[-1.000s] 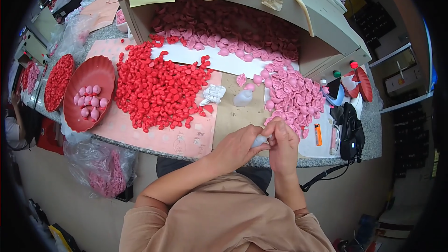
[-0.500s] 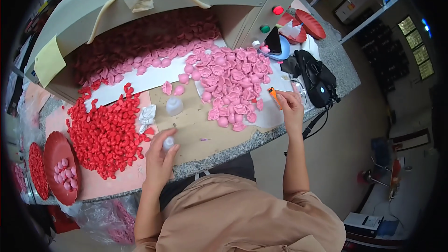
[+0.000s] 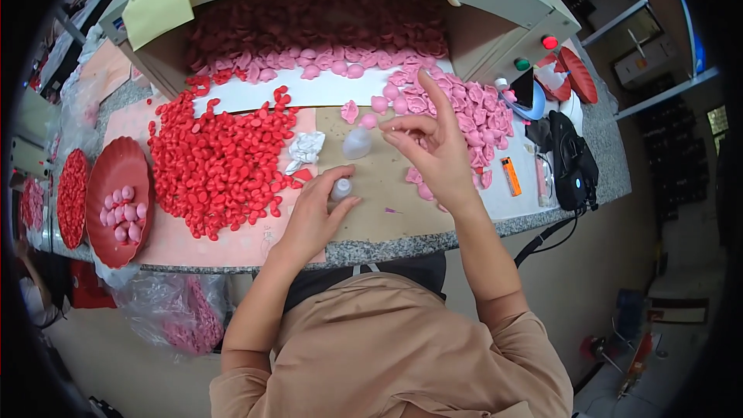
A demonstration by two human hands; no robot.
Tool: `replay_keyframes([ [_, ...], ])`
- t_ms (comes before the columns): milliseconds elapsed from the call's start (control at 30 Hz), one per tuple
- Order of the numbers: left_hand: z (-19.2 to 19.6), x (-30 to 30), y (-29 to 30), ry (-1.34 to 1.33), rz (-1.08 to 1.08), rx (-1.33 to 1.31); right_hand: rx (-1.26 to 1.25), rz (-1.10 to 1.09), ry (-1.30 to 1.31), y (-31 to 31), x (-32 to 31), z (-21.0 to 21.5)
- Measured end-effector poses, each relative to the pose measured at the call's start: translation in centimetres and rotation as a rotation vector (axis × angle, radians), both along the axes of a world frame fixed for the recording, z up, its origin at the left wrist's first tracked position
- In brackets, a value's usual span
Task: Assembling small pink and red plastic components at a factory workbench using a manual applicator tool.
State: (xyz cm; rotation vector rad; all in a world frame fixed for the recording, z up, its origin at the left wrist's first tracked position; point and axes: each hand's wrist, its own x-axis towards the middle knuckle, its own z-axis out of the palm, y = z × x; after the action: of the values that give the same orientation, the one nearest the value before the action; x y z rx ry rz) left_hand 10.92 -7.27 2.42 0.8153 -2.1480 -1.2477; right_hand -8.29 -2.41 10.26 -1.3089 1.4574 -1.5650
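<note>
My left hand (image 3: 312, 214) curls its thumb and fingers around a small white bottle (image 3: 341, 189) at the bench's front. My right hand (image 3: 436, 156) is raised over the middle of the bench, index finger and thumb apart, with nothing visible in it. Close to its fingertips stands a larger translucent bottle (image 3: 357, 145). A thin purple needle-like piece (image 3: 393, 210) lies on the brown sheet between my hands. Off to the right, an orange lighter (image 3: 511, 176) rests on white paper. Crumpled white tissue (image 3: 306, 149) sits left of the bottles.
Small red pieces (image 3: 213, 170) are heaped at left, beside a red dish (image 3: 94, 193) of pink pieces. Pink molded shells (image 3: 484, 112) lie behind my right hand. A grey machine housing (image 3: 495, 35) arches over more shells. A black bag (image 3: 573, 159) sits at right.
My right hand has let go of the orange lighter, now on the paper, and has come left toward the bottles. My left hand keeps the small bottle. The view has shifted.
</note>
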Motion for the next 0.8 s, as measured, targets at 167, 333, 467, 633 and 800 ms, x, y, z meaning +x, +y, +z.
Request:
replay_keyframes([
  [167,0.0,0.3,-0.1,0.081,-0.014,-0.028,0.084,-0.03,0.372,-2.3,0.0,0.2],
  [333,-0.6,0.4,-0.3,0.131,-0.019,-0.072,0.132,-0.033,0.439,-2.7,0.4,0.0],
  [467,-0.7,0.4,-0.5,0.15,-0.011,-0.08,0.13,-0.037,0.493,-3.2,0.3,-0.2],
  [633,-0.7,0.7,-0.5,0.115,-0.025,-0.053,0.082,-0.023,0.604,-3.3,0.3,-0.7],
  [800,-0.8,0.6,-0.4,0.098,-0.03,-0.061,0.025,-0.033,0.634,-2.8,0.2,-2.2],
])
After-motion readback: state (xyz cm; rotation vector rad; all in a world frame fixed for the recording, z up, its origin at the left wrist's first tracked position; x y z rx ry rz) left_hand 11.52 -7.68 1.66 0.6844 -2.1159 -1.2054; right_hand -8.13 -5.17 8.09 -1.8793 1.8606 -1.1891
